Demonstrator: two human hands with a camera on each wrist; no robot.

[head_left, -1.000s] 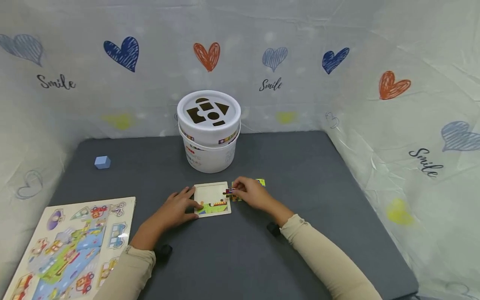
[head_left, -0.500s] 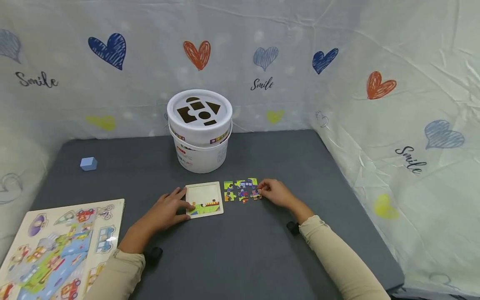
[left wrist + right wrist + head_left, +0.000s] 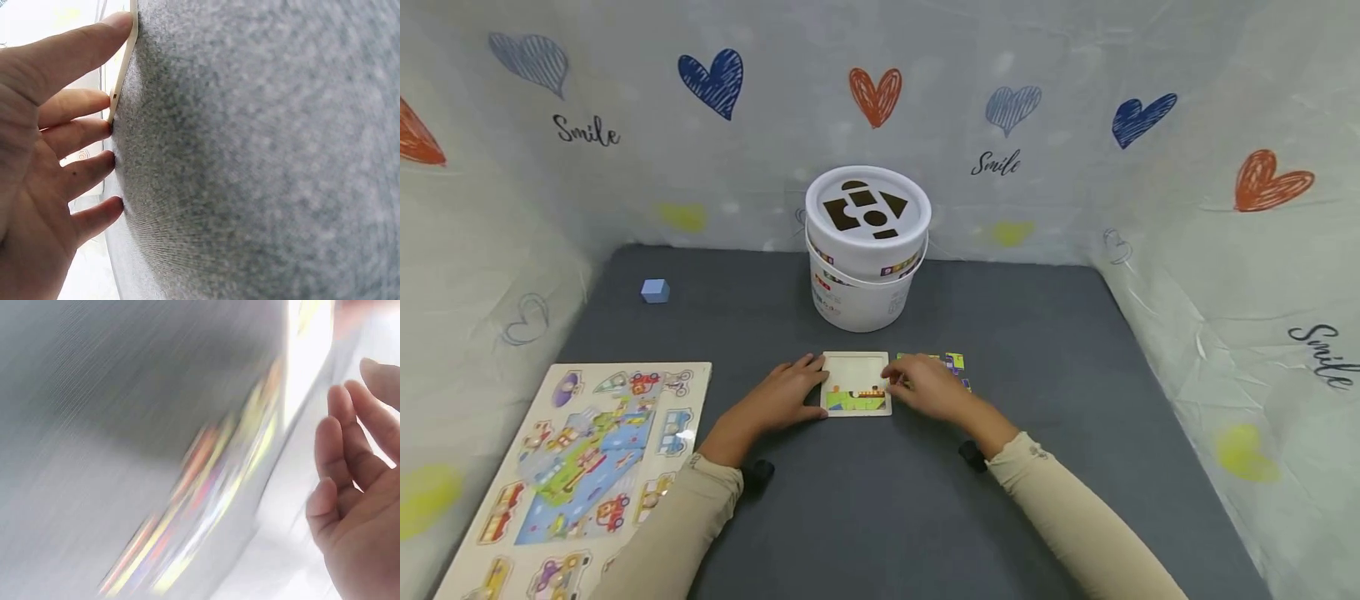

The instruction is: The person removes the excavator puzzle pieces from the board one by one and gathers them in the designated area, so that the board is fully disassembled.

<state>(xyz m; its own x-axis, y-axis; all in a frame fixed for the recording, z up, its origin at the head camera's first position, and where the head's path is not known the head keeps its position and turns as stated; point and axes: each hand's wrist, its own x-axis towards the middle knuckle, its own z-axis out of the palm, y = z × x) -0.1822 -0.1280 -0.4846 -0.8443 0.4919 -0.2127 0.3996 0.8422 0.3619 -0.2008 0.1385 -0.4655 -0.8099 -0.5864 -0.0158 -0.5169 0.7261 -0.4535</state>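
A small wooden puzzle tray point(image 3: 855, 368) lies mid-table, with a green strip of fitted pieces along its near side. My left hand point(image 3: 782, 397) rests at its left edge; in the left wrist view the thumb and fingers of that hand point(image 3: 69, 125) touch the tray's rim point(image 3: 124, 69). Over the tray's right edge is my right hand point(image 3: 928, 387), which hides part of the loose puzzle pieces point(image 3: 955, 362). In the right wrist view, the fingers of this hand point(image 3: 350, 450) are loosely bent, with nothing visible between thumb and fingertips. The pieces there point(image 3: 200, 494) are motion-blurred.
Behind the tray stands a white bucket point(image 3: 865, 250) with shape cut-outs in its lid. A blue block point(image 3: 655, 291) sits at the back left. A large picture puzzle board point(image 3: 692, 375) covers the left front of the grey table point(image 3: 865, 517).
A second ago my right hand held a puzzle piece by the tray's right edge. It then touched the rightmost loose piece and has come back left to the tray. My left hand stays at the tray.
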